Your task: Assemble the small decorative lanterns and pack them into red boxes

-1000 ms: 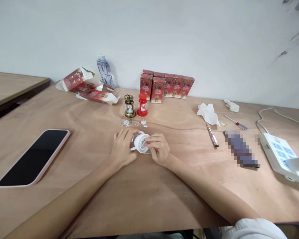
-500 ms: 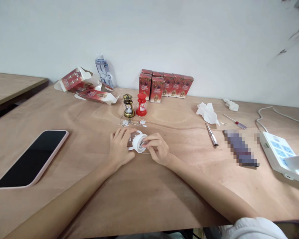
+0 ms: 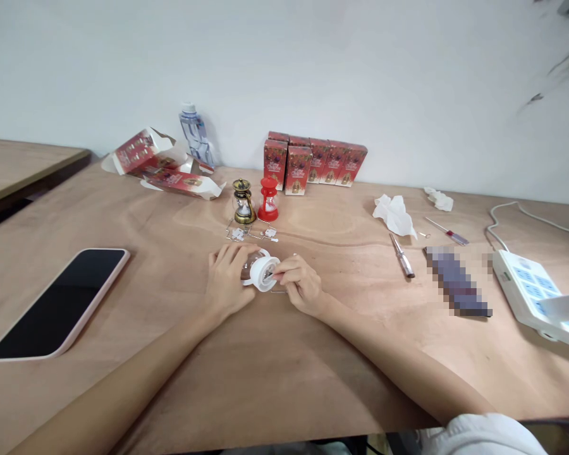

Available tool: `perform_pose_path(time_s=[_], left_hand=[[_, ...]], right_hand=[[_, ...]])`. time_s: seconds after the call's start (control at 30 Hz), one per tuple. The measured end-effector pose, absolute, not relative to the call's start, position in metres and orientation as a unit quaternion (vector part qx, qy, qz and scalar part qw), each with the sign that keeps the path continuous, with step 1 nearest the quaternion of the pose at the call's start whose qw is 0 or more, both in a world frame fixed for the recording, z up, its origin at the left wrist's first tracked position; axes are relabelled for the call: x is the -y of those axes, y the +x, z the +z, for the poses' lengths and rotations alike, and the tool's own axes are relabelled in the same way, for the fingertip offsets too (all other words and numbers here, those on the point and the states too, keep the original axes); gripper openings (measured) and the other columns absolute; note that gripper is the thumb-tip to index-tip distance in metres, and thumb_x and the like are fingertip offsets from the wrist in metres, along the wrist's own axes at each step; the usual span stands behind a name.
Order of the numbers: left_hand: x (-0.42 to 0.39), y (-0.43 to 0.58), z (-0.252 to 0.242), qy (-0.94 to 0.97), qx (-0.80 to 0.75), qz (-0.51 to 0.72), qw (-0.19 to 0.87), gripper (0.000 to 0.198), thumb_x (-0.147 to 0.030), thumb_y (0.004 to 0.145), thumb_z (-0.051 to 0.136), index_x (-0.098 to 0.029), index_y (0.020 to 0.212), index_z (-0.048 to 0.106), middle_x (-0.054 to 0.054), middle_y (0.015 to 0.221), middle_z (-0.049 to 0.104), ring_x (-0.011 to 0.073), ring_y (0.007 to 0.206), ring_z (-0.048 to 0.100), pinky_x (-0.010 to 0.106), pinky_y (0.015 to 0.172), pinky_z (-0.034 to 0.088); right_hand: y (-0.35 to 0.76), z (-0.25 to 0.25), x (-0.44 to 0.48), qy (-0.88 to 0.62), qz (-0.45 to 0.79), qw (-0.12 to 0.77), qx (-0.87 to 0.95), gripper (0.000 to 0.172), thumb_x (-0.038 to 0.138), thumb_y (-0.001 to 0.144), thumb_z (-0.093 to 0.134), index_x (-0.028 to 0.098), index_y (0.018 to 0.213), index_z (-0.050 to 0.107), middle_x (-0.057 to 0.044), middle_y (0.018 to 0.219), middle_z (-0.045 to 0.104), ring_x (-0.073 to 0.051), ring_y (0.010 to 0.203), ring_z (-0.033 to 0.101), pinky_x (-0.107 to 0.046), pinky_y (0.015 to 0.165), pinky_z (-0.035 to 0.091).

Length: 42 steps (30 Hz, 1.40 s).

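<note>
My left hand (image 3: 227, 279) is wrapped round a small white lantern (image 3: 260, 272) lying on its side on the wooden table (image 3: 284, 360), its round white base turned toward me. My right hand (image 3: 298, 283) pinches at that base with thumb and forefinger; what it pinches is too small to name. Just beyond my hands lie thin wire handles with small white parts (image 3: 252, 233). Behind them stand a gold lantern (image 3: 243, 202) and a red lantern (image 3: 268, 200).
A pink-cased phone (image 3: 61, 301) lies at the left. Red boxes (image 3: 315, 163) stand along the wall, opened boxes (image 3: 164, 167) and a water bottle (image 3: 194, 134) to their left. To the right are tissues (image 3: 396, 215), two screwdrivers (image 3: 402, 256), a blurred object (image 3: 458, 281) and a white power strip (image 3: 533, 294).
Both hands stay on the white lantern; my right fingers have shifted slightly on its base. The view has drifted a little.
</note>
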<state>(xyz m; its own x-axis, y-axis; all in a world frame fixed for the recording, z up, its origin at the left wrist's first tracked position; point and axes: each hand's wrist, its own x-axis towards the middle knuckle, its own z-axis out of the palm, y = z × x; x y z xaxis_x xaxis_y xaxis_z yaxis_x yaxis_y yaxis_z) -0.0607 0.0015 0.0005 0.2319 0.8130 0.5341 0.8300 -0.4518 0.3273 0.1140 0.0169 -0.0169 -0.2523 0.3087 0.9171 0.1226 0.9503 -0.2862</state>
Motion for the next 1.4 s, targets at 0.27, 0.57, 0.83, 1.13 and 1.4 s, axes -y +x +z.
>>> perform_pose_path(time_s=[0.27, 0.57, 0.83, 1.13, 1.4], left_hand=[[-0.0041, -0.0616, 0.0025, -0.784, 0.528, -0.325, 0.01, 0.038, -0.021, 0.069, 0.057, -0.023, 0.106, 0.053, 0.008, 0.111, 0.065, 0.0288, 0.101, 0.058, 0.042, 0.081, 0.038], [-0.0024, -0.0618, 0.0057, -0.792, 0.522, -0.316, 0.011, 0.036, -0.021, 0.071, 0.058, -0.022, 0.107, 0.056, 0.007, 0.113, 0.065, 0.0277, 0.104, 0.057, 0.042, 0.083, 0.036], [-0.0039, -0.0622, 0.0031, -0.796, 0.497, -0.344, 0.019, 0.03, -0.025, 0.074, 0.059, -0.022, 0.104, 0.057, 0.007, 0.109, 0.067, 0.0274, 0.108, 0.058, 0.041, 0.085, 0.035], [-0.0043, -0.0621, 0.0032, -0.793, 0.505, -0.34, 0.009, 0.029, -0.028, 0.074, 0.059, -0.024, 0.103, 0.057, 0.006, 0.108, 0.067, 0.0276, 0.107, 0.058, 0.042, 0.085, 0.035], [-0.0023, -0.062, 0.0055, -0.796, 0.505, -0.335, -0.002, 0.029, -0.023, 0.075, 0.059, -0.022, 0.104, 0.057, 0.007, 0.109, 0.066, 0.0269, 0.108, 0.058, 0.041, 0.084, 0.035]], right_hand=[[0.1149, -0.0147, -0.0159, -0.127, 0.074, 0.588, 0.795, 0.022, 0.001, 0.088, 0.041, 0.022, 0.084, 0.048, -0.005, 0.082, 0.067, -0.015, 0.077, 0.06, -0.029, 0.066, 0.052], [0.1145, -0.0167, -0.0161, -0.123, 0.076, 0.592, 0.793, 0.021, 0.001, 0.087, 0.045, 0.021, 0.085, 0.05, -0.005, 0.083, 0.068, -0.014, 0.078, 0.062, -0.029, 0.066, 0.054], [0.1146, -0.0186, -0.0175, -0.135, 0.075, 0.588, 0.794, 0.019, 0.003, 0.087, 0.047, 0.022, 0.086, 0.051, -0.004, 0.082, 0.07, -0.014, 0.076, 0.066, -0.029, 0.065, 0.056], [0.1161, -0.0206, -0.0173, -0.136, 0.076, 0.587, 0.795, 0.024, -0.001, 0.084, 0.047, 0.022, 0.078, 0.049, -0.004, 0.082, 0.072, -0.014, 0.078, 0.066, -0.028, 0.066, 0.056], [0.117, -0.0209, -0.0173, -0.13, 0.079, 0.59, 0.793, 0.024, -0.001, 0.083, 0.047, 0.022, 0.078, 0.05, -0.004, 0.083, 0.072, -0.015, 0.078, 0.065, -0.029, 0.064, 0.056]])
